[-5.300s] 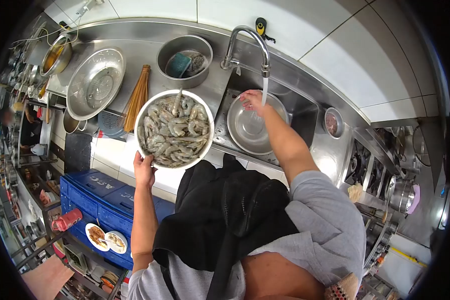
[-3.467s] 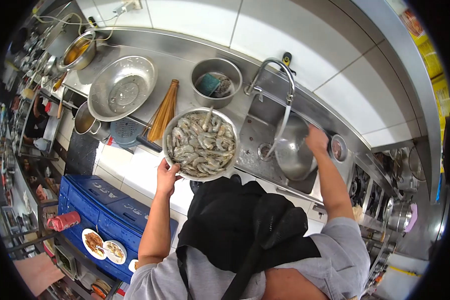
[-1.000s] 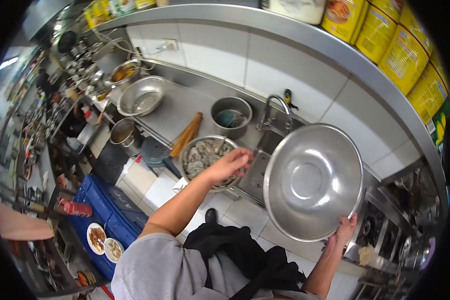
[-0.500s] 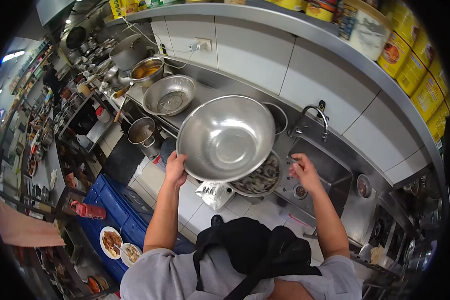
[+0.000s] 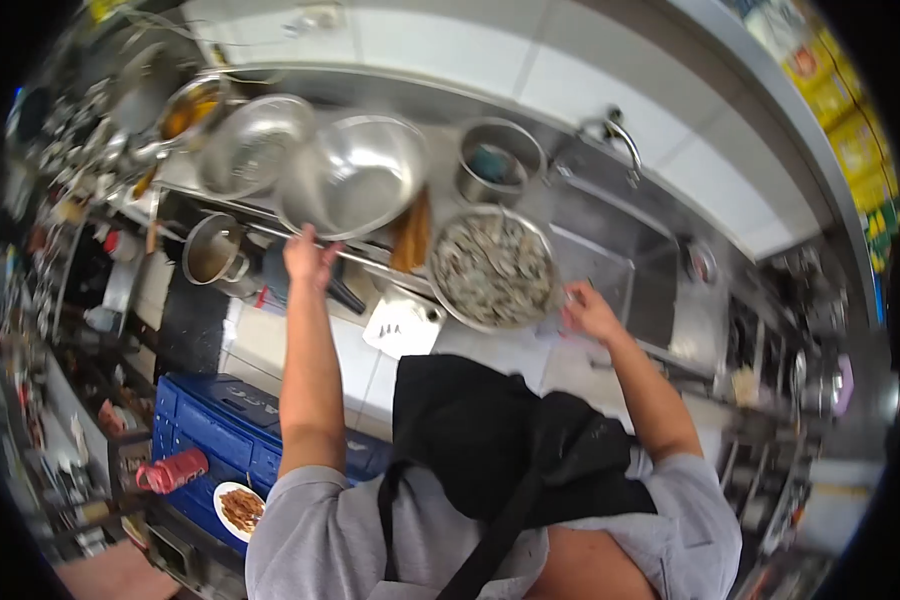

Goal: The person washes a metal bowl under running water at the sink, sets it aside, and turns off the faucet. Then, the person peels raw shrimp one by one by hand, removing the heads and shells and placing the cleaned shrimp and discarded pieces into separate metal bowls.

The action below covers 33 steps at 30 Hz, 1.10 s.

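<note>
My left hand (image 5: 311, 260) grips the near-left rim of a wide, shiny metal bowl (image 5: 370, 170), which looks empty and is smeared by motion. That bowl is over the counter beside a second metal bowl (image 5: 255, 150). A round metal basin (image 5: 495, 268) full of raw grey shrimp sits in front of the sink. Close to this basin's right rim is my right hand (image 5: 592, 312), its fingers loosely bent and apart with nothing visible in them. Whether it touches the rim I cannot tell.
A deep pot (image 5: 500, 160) stands behind the shrimp, left of the sink (image 5: 610, 270) and its faucet (image 5: 625, 145). Another pot (image 5: 213, 250) is lower left. A blue bin (image 5: 205, 405) holds a plate of food (image 5: 238, 510) and a red bottle (image 5: 173, 470).
My left hand has carried the metal bowl left and away from me, uncovering the shrimp basin and the deep pot. My right hand has come next to the basin's rim. The view has shifted.
</note>
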{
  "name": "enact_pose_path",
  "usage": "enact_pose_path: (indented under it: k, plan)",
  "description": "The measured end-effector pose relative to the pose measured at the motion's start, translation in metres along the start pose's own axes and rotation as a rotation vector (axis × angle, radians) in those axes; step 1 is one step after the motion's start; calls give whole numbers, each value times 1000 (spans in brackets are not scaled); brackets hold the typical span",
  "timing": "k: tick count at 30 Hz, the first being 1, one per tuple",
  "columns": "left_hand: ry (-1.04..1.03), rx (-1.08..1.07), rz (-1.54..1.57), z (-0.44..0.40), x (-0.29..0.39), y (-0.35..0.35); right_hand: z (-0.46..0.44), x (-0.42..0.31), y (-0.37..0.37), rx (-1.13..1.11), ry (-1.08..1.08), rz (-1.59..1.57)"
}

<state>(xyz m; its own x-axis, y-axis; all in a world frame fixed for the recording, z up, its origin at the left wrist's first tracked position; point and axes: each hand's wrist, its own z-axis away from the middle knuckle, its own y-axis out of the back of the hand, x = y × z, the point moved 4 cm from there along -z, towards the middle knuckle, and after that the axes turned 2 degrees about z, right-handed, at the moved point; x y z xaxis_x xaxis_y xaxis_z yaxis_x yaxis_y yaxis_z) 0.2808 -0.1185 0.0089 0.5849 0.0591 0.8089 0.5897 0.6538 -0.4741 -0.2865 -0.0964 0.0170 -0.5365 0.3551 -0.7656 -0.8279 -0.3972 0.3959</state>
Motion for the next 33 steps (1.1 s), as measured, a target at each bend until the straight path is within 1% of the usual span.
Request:
enact_pose_path:
  k: [2, 4, 5, 6, 7, 8, 9, 11, 12, 13, 14, 16, 17, 18, 19, 20, 21, 22, 23, 24, 25, 28, 30, 32, 33]
  plan:
    - [-19, -72, 85, -29, -21, 10, 17, 5, 5, 32, -49, -28]
    - [43, 70, 29, -2, -22, -1, 40, 0, 9, 48, -96, -9]
    - [74, 87, -47, 20, -21, -10, 54, 6, 14, 59, -121, -20]
    - [93, 81, -60, 36, -34, -9, 68, 13, 23, 56, -93, -50]
    - [39, 59, -142, 52, -42, -5, 82, 20, 31, 51, -66, -82]
    - [-19, 36, -224, 67, -47, -1, 99, 30, 39, 55, -85, -94]
    - [-5, 29, -241, 83, -55, 6, 120, 42, 49, 99, -97, -81]
    - [18, -118, -311, 114, -69, 19, 161, 59, 60, 147, -126, -77]
    - [30, -122, -322, 125, -68, 27, 180, 67, 64, 158, -174, -151]
    - [71, -184, -352, 135, -66, 30, 196, 75, 66, 171, -218, -223]
    - [106, -246, -376, 142, -66, 32, 207, 84, 67, 173, -222, -226]
    - [134, -282, -427, 133, -76, 50, 216, 107, 67, 180, -167, -764]
    - [264, -325, -754, 114, -100, 80, 209, 152, 65, 186, -368, -810]
    - [395, -360, -1079, 106, -121, 104, 203, 197, 59, 139, -338, -53]
    - [191, -518, -1491, 111, -124, 108, 193, 242, 49, 83, -263, 702]
    - [-48, -668, -1893, 119, -128, 112, 179, 288, 38, -28, -239, 477]
    - [-213, -599, -1602, 119, -145, 128, 173, 283, 28, -112, -372, -46]
    - [-81, -539, -1483, 138, -142, 114, 164, 290, 16, -116, -367, -171]
    - [137, -546, -1474, 160, -152, 102, 155, 296, 4, -121, -366, -297]
    - [356, -545, -1457, 177, -161, 99, 154, 303, -6, -142, -379, -364]
    - [296, -771, -1527, 189, -196, 124, 155, 310, -11, -166, -388, -392]
    - [355, -873, -1602, 249, -264, 146, 153, 322, -19, -217, -403, -431]
    - [13, -938, -1497, 268, -283, 147, 156, 326, -16, -239, -398, -432]
    - [460, -776, -1681, 289, -246, 90, 154, 329, -14, -257, -388, -427]
    - [240, -837, -1592, 316, -199, 41, 153, 330, -13, -264, -376, -418]
